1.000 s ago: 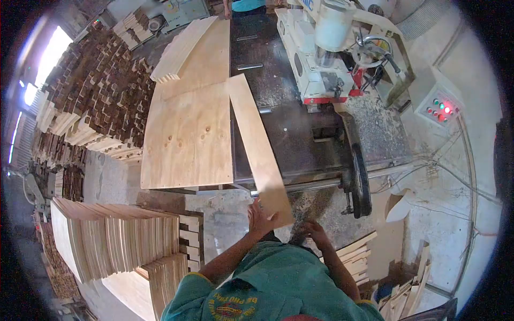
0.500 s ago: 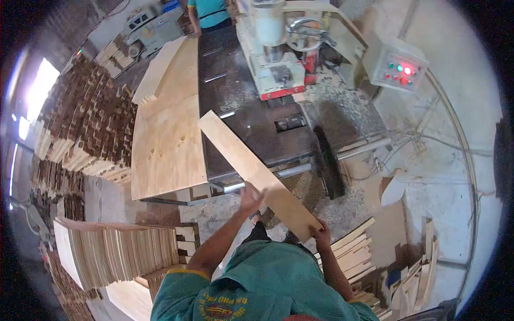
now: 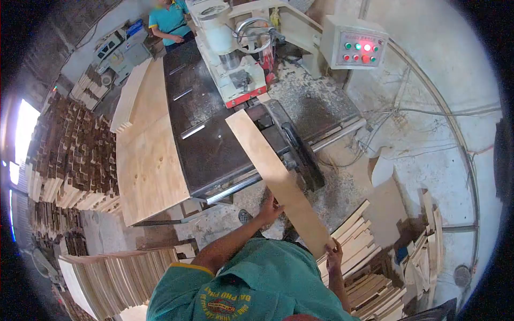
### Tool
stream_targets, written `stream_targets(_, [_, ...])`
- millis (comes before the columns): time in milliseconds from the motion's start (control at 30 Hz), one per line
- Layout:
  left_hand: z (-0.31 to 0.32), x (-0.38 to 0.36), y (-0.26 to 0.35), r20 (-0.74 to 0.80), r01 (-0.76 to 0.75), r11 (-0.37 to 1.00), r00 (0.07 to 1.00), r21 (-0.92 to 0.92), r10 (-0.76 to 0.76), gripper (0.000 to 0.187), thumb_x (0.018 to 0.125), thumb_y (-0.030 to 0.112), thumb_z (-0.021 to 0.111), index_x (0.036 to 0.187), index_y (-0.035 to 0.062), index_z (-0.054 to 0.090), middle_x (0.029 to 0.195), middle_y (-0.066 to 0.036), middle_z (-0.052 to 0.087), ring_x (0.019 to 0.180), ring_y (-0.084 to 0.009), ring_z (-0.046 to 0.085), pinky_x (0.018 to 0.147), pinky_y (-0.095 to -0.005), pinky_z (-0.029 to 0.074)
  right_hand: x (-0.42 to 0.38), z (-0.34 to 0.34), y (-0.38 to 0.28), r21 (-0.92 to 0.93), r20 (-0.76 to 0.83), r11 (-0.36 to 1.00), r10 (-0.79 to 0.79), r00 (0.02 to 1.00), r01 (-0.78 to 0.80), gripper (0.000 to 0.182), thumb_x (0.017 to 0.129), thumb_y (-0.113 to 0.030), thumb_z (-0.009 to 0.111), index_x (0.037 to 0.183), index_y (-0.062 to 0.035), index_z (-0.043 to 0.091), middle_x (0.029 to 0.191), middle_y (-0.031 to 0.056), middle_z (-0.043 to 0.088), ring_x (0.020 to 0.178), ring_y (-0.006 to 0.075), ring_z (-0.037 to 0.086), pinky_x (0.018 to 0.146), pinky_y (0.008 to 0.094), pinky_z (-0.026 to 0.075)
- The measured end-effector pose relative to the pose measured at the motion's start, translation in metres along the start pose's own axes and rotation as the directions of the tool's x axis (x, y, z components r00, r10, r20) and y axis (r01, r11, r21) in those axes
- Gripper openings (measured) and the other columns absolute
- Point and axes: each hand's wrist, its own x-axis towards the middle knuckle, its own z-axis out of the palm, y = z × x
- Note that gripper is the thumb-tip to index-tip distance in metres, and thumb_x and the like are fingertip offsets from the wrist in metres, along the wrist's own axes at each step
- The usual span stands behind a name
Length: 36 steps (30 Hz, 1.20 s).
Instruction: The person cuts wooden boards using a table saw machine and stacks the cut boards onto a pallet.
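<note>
A long, flat wooden board [image 3: 281, 184] slants across the middle of the view, its far end over the dark machine table [image 3: 206, 150]. My left hand [image 3: 271, 208] grips the board's left edge, partway along its length; some of its fingers are hidden beneath. At the near right corner my right hand [image 3: 334, 255] is closed on the board's end. Beyond the far end stands a woodworking machine head [image 3: 235, 80] with a red lower edge and a handwheel [image 3: 254, 35]. A black guard-like arm [image 3: 302, 155] lies just right of the board.
A plywood sheet [image 3: 144, 171] bearing several long boards [image 3: 131, 96] adjoins the table's left side. Stacked timber [image 3: 75, 150] and upright panels [image 3: 123, 273] stand left. Wood strips [image 3: 353, 235] lie at lower right. A control box [image 3: 356, 45] is lit red. Another person [image 3: 170, 24] stands behind the table.
The board has swung to the right, its far end now close to the black arm and machine opening. Both hands moved with it, keeping hold. The view has also shifted.
</note>
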Motion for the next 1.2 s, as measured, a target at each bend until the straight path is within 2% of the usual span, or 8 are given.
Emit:
stream_targets(167, [0.009, 0.021, 0.033, -0.037, -0.081, 0.895, 0.993, 0.439, 0.108, 0.079, 0.087, 0.017, 0.07, 0.148, 0.0016, 0.022, 0.127, -0.02, 0.049, 0.1, -0.0262, 0.056, 0.079, -0.04, 0.053, 0.0, -0.006, -0.002, 0.009, -0.031, 0.999, 0.044, 0.999, -0.043, 0.05, 0.09, -0.004, 0.067, 0.136, -0.007, 0.048, 0.112, 0.0087, 0.065, 0.093, 0.0136, 0.064, 0.068, 0.0243, 0.053])
stream_targets(267, [0.02, 0.04, 0.03, -0.088, -0.275, 0.909, 0.945, 0.313, 0.316, 0.08, 0.087, 0.021, 0.068, 0.147, -0.0034, 0.021, 0.128, -0.025, 0.047, 0.107, -0.0354, 0.054, 0.089, -0.0478, 0.047, 0.003, -0.005, -0.004, 0.007, -0.071, 0.999, 0.043, 0.997, -0.043, 0.046, 0.092, -0.006, 0.065, 0.135, -0.0075, 0.049, 0.111, 0.0077, 0.065, 0.091, 0.0119, 0.064, 0.065, 0.0229, 0.053])
stream_targets(433, [0.038, 0.046, 0.024, -0.192, 0.02, 0.741, 0.97, 0.671, 0.148, 0.074, 0.087, 0.024, 0.063, 0.141, -0.0091, 0.024, 0.13, -0.034, 0.041, 0.117, -0.0529, 0.044, 0.1, -0.0538, 0.038, 0.007, -0.004, -0.005, 0.071, -0.053, 0.996, 0.049, 0.997, -0.045, 0.045, 0.095, -0.007, 0.06, 0.138, -0.0088, 0.046, 0.116, 0.01, 0.064, 0.091, 0.0153, 0.065, 0.066, 0.0255, 0.054])
stream_targets(667, [0.032, 0.065, 0.043, -0.246, -0.026, 0.755, 0.938, 0.655, 0.245, 0.071, 0.087, 0.027, 0.064, 0.135, -0.0123, 0.03, 0.129, -0.035, 0.041, 0.117, -0.0516, 0.044, 0.1, -0.0546, 0.038, 0.014, -0.002, -0.007, 0.151, 0.078, 0.983, 0.093, 0.993, -0.104, 0.055, 0.094, -0.004, 0.059, 0.144, -0.0099, 0.038, 0.127, 0.0145, 0.058, 0.105, 0.0243, 0.063, 0.083, 0.0372, 0.055])
stream_targets(767, [0.016, 0.08, 0.044, -0.223, 0.03, 0.839, 0.969, 0.543, 0.11, 0.076, 0.087, 0.032, 0.066, 0.135, -0.0144, 0.03, 0.128, -0.034, 0.043, 0.117, -0.0496, 0.044, 0.1, -0.0532, 0.039, 0.023, 0.025, -0.019, 0.157, 0.127, 0.98, 0.1, 0.987, -0.12, 0.059, 0.093, -0.005, 0.06, 0.146, -0.013, 0.036, 0.129, 0.0149, 0.057, 0.105, 0.0257, 0.063, 0.085, 0.0381, 0.055])
stream_targets(833, [0.005, 0.095, 0.027, -0.291, 0.241, 0.654, 0.956, 0.717, -0.033, 0.079, 0.086, 0.036, 0.066, 0.135, -0.0161, 0.031, 0.127, -0.033, 0.044, 0.116, -0.0477, 0.046, 0.1, -0.052, 0.039, 0.032, 0.044, -0.02, 0.151, 0.136, 0.98, 0.11, 0.985, -0.13, 0.061, 0.093, -0.006, 0.061, 0.147, -0.0144, 0.035, 0.129, 0.0152, 0.056, 0.104, 0.026, 0.064, 0.084, 0.0384, 0.056])
stream_targets(1033, [-0.034, 0.134, 0.018, -0.294, 0.212, 0.563, 0.954, 0.799, 0.058, 0.084, 0.088, 0.04, 0.063, 0.137, -0.018, 0.027, 0.126, -0.033, 0.045, 0.116, -0.0473, 0.046, 0.099, -0.0527, 0.04, 0.067, 0.084, -0.022, 0.105, 0.137, 0.977, 0.172, 0.975, -0.187, 0.064, 0.092, -0.008, 0.064, 0.148, -0.0154, 0.033, 0.13, 0.0155, 0.056, 0.105, 0.0271, 0.063, 0.084, 0.0411, 0.057])
stream_targets(1200, [-0.08, 0.182, 0.033, -0.294, 0.272, 0.576, 0.954, 0.771, -0.057, 0.084, 0.087, 0.038, 0.064, 0.138, -0.0174, 0.027, 0.127, -0.033, 0.046, 0.118, -0.0476, 0.045, 0.101, -0.0542, 0.037, 0.103, 0.139, -0.031, 0.111, 0.197, 0.982, 0.131, 0.972, -0.155, 0.063, 0.093, -0.01, 0.064, 0.148, -0.0129, 0.032, 0.134, 0.015, 0.053, 0.111, 0.0277, 0.061, 0.086, 0.042, 0.056])
